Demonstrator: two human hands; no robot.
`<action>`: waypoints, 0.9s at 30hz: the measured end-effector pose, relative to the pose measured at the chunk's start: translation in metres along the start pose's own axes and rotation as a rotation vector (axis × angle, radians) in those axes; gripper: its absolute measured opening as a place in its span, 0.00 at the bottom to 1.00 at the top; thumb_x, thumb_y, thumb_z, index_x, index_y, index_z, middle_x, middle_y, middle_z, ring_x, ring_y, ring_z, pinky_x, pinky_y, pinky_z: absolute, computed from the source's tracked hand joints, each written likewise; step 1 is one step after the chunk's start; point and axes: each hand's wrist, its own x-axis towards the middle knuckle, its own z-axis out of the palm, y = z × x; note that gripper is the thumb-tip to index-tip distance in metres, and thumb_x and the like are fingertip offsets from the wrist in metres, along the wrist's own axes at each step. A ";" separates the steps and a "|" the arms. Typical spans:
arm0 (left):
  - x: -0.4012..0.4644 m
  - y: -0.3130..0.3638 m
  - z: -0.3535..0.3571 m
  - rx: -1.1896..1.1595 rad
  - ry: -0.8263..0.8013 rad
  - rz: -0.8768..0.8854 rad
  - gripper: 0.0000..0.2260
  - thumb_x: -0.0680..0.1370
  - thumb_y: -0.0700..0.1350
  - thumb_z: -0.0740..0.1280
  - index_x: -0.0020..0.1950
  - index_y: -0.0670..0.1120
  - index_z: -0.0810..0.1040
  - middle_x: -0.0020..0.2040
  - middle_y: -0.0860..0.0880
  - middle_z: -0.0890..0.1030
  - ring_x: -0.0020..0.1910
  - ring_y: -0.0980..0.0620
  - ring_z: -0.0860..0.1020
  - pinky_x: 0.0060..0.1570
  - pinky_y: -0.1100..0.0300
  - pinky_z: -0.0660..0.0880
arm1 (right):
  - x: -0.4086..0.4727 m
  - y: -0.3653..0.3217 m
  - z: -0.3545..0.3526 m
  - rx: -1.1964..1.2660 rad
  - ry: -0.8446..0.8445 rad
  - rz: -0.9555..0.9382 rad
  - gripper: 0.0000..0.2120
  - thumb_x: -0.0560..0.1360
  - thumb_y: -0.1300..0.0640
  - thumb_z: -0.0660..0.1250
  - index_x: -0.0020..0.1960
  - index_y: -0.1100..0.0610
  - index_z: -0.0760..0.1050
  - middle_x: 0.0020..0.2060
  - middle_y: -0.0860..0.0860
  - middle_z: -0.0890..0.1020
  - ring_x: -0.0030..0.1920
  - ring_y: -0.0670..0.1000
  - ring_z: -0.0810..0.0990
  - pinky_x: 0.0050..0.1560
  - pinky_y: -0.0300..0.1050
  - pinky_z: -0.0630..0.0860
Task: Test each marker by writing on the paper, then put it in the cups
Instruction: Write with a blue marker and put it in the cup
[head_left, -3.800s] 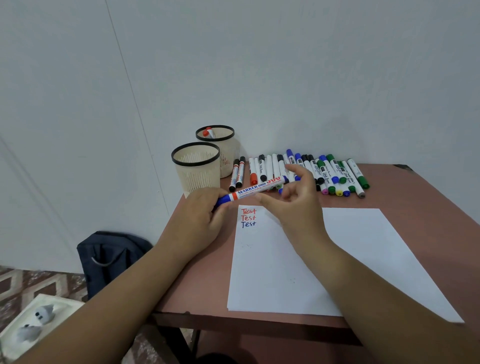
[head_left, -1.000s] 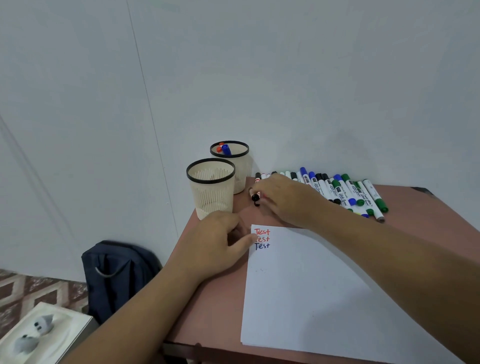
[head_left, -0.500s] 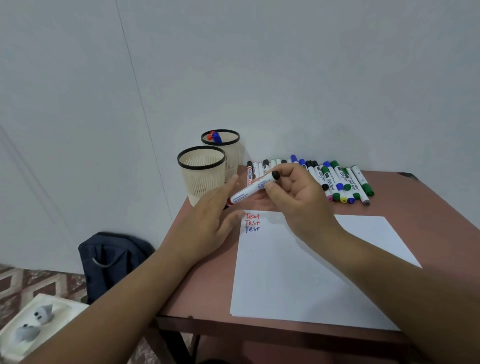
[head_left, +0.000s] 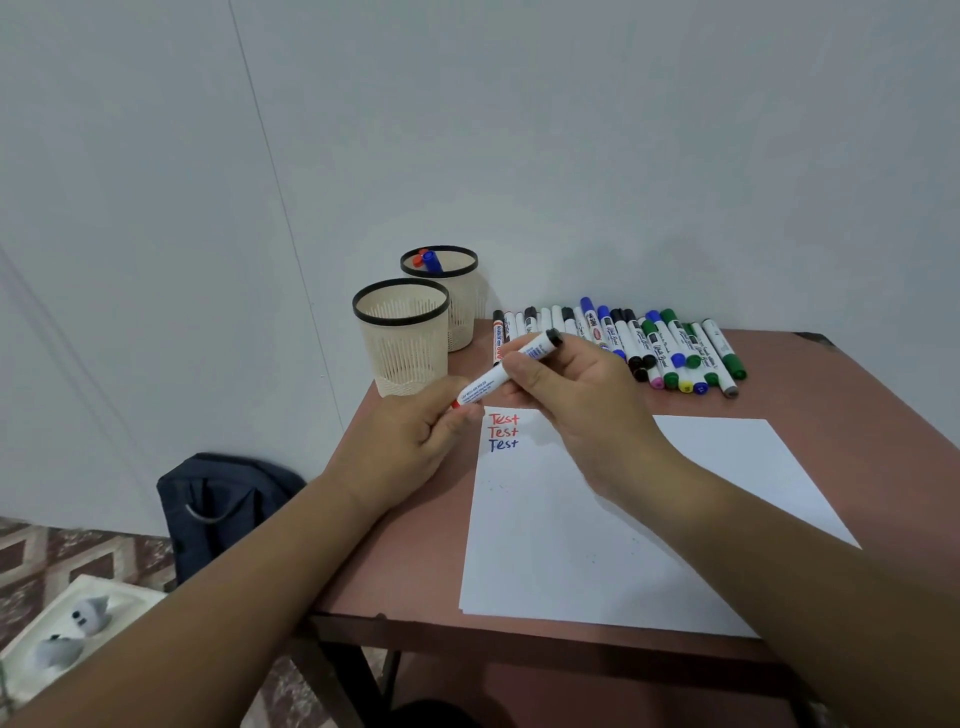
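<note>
Above the top-left corner of the paper (head_left: 613, 519), both hands grasp one white marker (head_left: 506, 375): the right hand (head_left: 566, 400) pinches its barrel near the black end, the left hand (head_left: 415, 441) curls round its red cap end. Behind the paper stand two cups (head_left: 402, 338) and a row of markers (head_left: 649, 343) on the desk (head_left: 857, 415).

Soft even light, faint shadows, wide-angle edge distortion.

Two forearms enter from the lower edge, both bare from the frame edge to the wrist. Left hand (head_left: 410, 441) and right hand (head_left: 576, 400) are ungloved, five-fingered, with short nails; the fingers and wrists carry nothing. Skin surface appears smooth and unmarked.
</note>
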 end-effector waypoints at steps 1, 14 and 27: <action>0.000 0.001 0.000 0.015 -0.003 0.000 0.16 0.82 0.65 0.54 0.61 0.61 0.74 0.40 0.62 0.77 0.41 0.59 0.75 0.37 0.60 0.70 | 0.000 -0.001 0.001 -0.029 0.004 -0.011 0.03 0.80 0.58 0.71 0.50 0.54 0.83 0.43 0.55 0.87 0.43 0.52 0.84 0.55 0.54 0.83; 0.006 0.006 0.003 0.276 -0.159 -0.112 0.13 0.79 0.51 0.65 0.61 0.63 0.81 0.37 0.63 0.77 0.39 0.65 0.74 0.33 0.73 0.62 | -0.001 0.020 -0.018 -0.034 0.145 0.193 0.21 0.72 0.67 0.78 0.58 0.54 0.71 0.49 0.58 0.86 0.48 0.54 0.88 0.49 0.49 0.85; 0.006 0.005 0.004 0.205 -0.174 -0.153 0.10 0.77 0.54 0.68 0.57 0.62 0.83 0.40 0.62 0.81 0.42 0.61 0.77 0.37 0.68 0.68 | -0.007 0.026 -0.014 -0.187 0.085 0.169 0.10 0.74 0.63 0.78 0.51 0.61 0.79 0.43 0.55 0.87 0.49 0.55 0.88 0.51 0.53 0.86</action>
